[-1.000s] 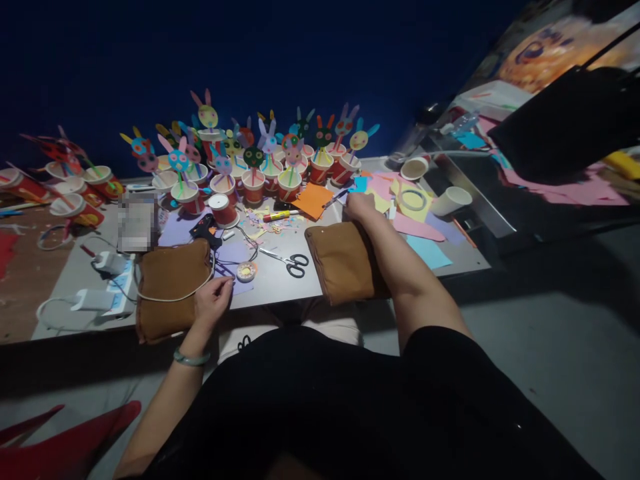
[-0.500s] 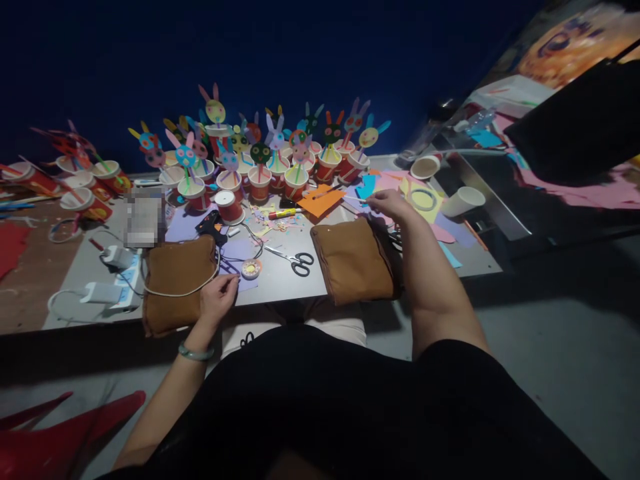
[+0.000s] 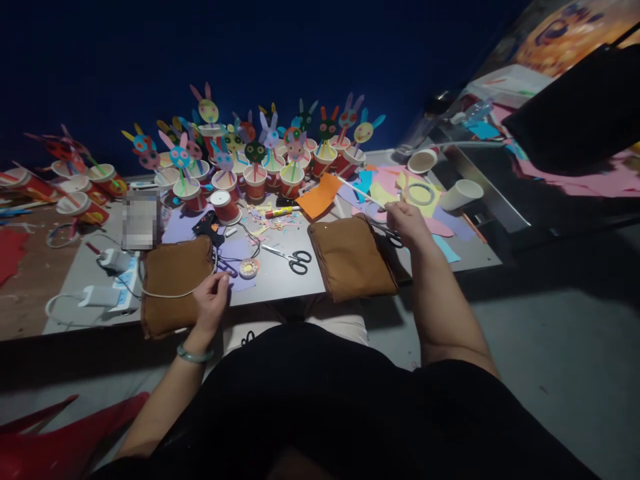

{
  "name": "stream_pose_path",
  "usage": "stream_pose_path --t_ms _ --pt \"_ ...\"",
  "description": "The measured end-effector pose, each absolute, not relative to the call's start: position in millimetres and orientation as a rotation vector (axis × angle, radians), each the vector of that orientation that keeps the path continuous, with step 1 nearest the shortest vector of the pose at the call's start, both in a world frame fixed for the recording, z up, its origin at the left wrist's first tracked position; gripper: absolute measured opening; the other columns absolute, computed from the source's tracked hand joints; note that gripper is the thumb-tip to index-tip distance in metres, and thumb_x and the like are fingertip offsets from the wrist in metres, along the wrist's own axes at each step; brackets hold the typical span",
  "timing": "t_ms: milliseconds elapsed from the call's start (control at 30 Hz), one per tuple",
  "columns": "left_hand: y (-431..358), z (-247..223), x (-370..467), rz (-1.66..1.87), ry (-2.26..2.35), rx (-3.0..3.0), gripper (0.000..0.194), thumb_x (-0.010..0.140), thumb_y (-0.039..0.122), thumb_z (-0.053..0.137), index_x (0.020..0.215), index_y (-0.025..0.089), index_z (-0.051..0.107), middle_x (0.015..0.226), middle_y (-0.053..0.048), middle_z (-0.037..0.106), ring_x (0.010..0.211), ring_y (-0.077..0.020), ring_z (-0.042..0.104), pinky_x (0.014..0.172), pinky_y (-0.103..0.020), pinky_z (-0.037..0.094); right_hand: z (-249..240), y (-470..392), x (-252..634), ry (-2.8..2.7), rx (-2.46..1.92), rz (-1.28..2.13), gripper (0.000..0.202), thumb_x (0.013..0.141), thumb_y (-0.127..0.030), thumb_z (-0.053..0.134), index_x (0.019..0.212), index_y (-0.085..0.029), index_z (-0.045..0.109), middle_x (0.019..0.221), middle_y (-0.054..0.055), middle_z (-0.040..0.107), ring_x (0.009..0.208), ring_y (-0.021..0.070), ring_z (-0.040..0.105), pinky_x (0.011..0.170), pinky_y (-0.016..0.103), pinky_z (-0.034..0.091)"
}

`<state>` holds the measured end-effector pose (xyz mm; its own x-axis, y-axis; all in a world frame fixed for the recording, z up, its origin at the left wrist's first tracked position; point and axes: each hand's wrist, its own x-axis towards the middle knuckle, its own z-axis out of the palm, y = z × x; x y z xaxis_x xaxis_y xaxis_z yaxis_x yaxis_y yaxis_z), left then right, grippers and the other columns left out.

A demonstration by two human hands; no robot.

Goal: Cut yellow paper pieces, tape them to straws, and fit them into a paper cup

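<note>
Matt brown cloth pads (image 3: 353, 258), smooth metal scissor blades (image 3: 276, 253), flat orange paper (image 3: 319, 197), glossy red plastic chair (image 3: 75, 433)

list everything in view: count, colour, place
rabbit-topped cups: over a dozen, mostly red, back
cloth pads: two, brown, front
scissors: two, black-handled, centre and right
glue gun: one, black, left
power strip: one, white, left
papers: many, mixed colours, mostly right
tape ring: one, grey, right
marker: one, yellow, centre
table: one, grey, beneath
wall: one, blue, behind
left hand: one, bare, by left pad
right hand: one, bare, holding white stick
</note>
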<state>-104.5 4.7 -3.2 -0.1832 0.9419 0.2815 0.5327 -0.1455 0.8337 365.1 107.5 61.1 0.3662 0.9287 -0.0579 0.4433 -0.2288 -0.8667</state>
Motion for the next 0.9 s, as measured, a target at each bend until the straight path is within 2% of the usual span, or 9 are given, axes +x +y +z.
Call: stream_pose_path --t_ms 67,167,267,333,433,533,633,767,900 --pt "5 10 -89 1.335 1.63 1.579 0.033 0.092 0.042 0.06 0.097 0.015 0.077 0.088 -0.007 0.077 0.08 -0.0164 0.07 0.077 -0.029 0.054 58 97 340 -1.191 -1.722 0.793 0.033 0.094 -0.049 0.049 0.084 -0.02 0.06 0.058 -0.005 0.034 0.053 0.0122 0.033 0.056 0.026 0.035" --pt "16 28 -56 1.235 1.402 1.488 0.038 0.092 0.047 0.062 0.106 0.016 0.076 0.089 -0.006 0.075 0.064 -0.01 0.062 0.062 -0.024 0.051 55 80 292 -1.288 -1.53 0.892 0.042 0.091 -0.062 0.048 0.092 -0.021 0.057 0.06 -0.006 0.034 0.052 0.0114 0.033 0.054 0.025 0.033" --pt "37 43 -24 1.149 1.094 1.265 0.056 0.088 0.056 0.064 0.129 0.017 0.063 0.109 -0.01 0.074 0.049 -0.0034 0.053 0.046 -0.021 0.042 56 60 245 -1.447 -1.335 1.042 0.042 0.091 -0.058 0.052 0.106 -0.02 0.059 0.067 -0.004 0.048 0.057 0.0117 0.043 0.057 0.024 0.039" --pt "50 51 -9 1.126 1.002 1.16 0.06 0.087 0.058 0.065 0.133 0.02 0.056 0.116 -0.011 0.072 0.047 -0.0031 0.054 0.039 -0.02 0.035 58 49 219 -1.603 -1.193 1.141 0.037 0.094 -0.049 0.051 0.112 -0.018 0.061 0.073 -0.001 0.059 0.063 0.0129 0.051 0.062 0.026 0.044" --pt "64 62 0 1.163 0.948 1.115 0.05 0.091 0.055 0.061 0.124 0.018 0.057 0.093 -0.006 0.075 0.043 -0.004 0.052 0.037 -0.019 0.032 60 40 197 -1.934 -1.087 1.155 0.032 0.096 -0.037 0.05 0.117 -0.017 0.064 0.086 0.004 0.069 0.074 0.015 0.06 0.073 0.028 0.048" --pt "75 68 -7 1.259 0.967 1.099 0.04 0.091 0.053 0.061 0.107 0.016 0.059 0.058 0.003 0.063 0.036 -0.0048 0.042 0.036 -0.018 0.027 61 48 195 -2.153 -1.097 1.078 0.033 0.098 -0.033 0.048 0.122 -0.017 0.065 0.089 0.005 0.073 0.076 0.0159 0.063 0.076 0.029 0.048" --pt "92 66 -26 1.301 1.022 1.096 0.035 0.09 0.05 0.063 0.099 0.016 0.059 0.049 0.005 0.058 0.033 -0.0049 0.037 0.035 -0.018 0.023 64 76 206 -2.453 -1.083 0.906 0.03 0.098 -0.032 0.051 0.115 -0.016 0.07 0.102 0.011 0.076 0.092 0.0199 0.066 0.089 0.033 0.047" --pt "118 62 -50 1.256 1.03 1.047 0.029 0.09 0.044 0.06 0.095 0.016 0.062 0.046 0.006 0.054 0.031 -0.0052 0.033 0.035 -0.018 0.02 67 133 226 -2.452 -1.649 0.285 0.034 0.096 -0.025 0.049 0.117 -0.01 0.071 0.12 0.022 0.071 0.112 0.0331 0.062 0.098 0.045 0.04" --pt "127 57 -56 1.15 0.992 1.075 0.03 0.092 0.042 0.055 0.097 0.015 0.067 0.046 0.003 0.054 0.038 -0.0075 0.042 0.04 -0.019 0.028 59 179 237 -2.386 -2.095 0.129 0.048 0.087 -0.04 0.06 0.118 -0.005 0.071 0.121 0.026 0.07 0.112 0.0381 0.062 0.094 0.044 0.041"
